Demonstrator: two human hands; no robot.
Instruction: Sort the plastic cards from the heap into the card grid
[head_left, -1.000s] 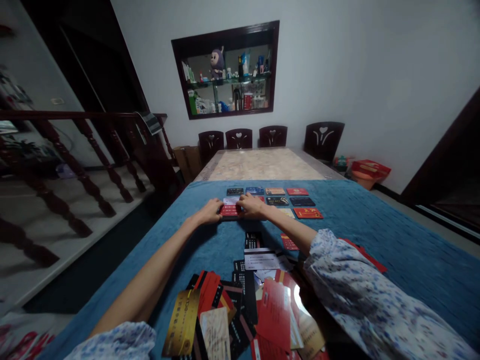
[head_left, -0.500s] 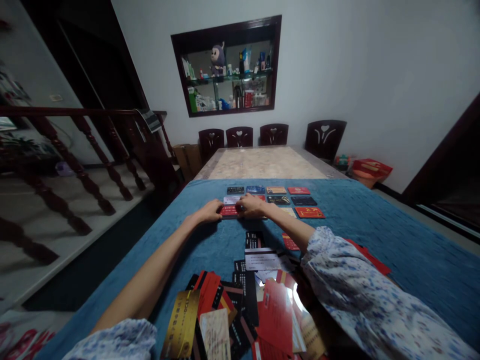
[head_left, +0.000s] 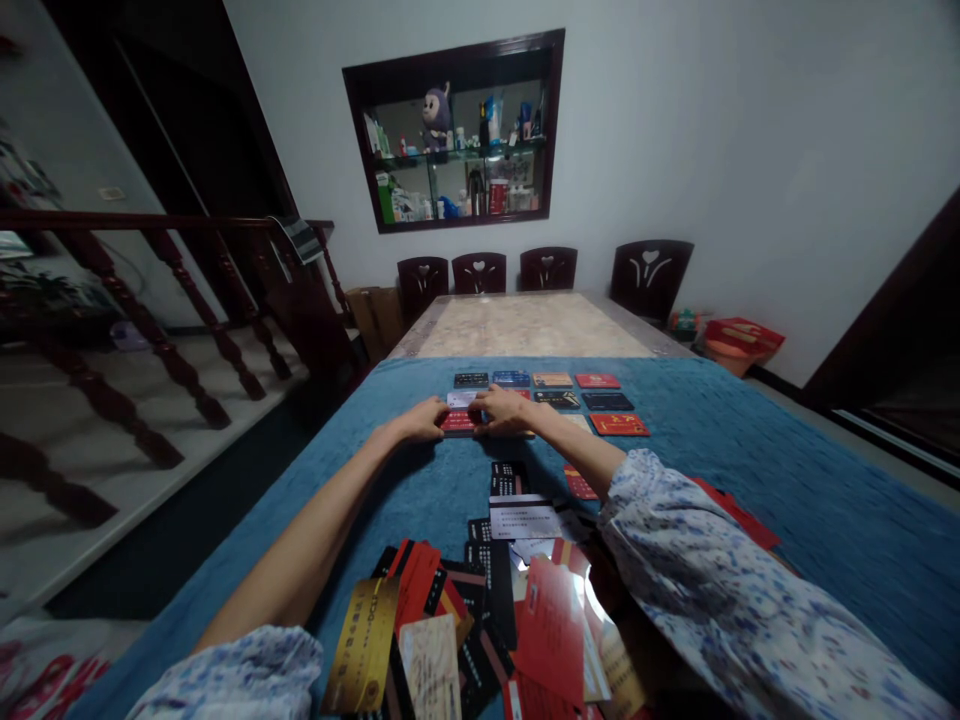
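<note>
A red card stack lies at the left end of the nearest row of cards. Its left edge is held by my left hand, its right edge by my right hand. A pale card shows just behind it. Further back are a black card, a blue card, a tan card and a red card. To the right of my right hand lie two dark cards and a red-orange card. My right hand partly covers some cards.
A loose heap of cards, with a gold card and a large red card, spreads along the near edge of the blue cloth. More red items lie by my right sleeve. Chairs stand behind the table.
My hands stay at the red stack with almost no movement. My right forearm and sleeve have shifted slightly left.
</note>
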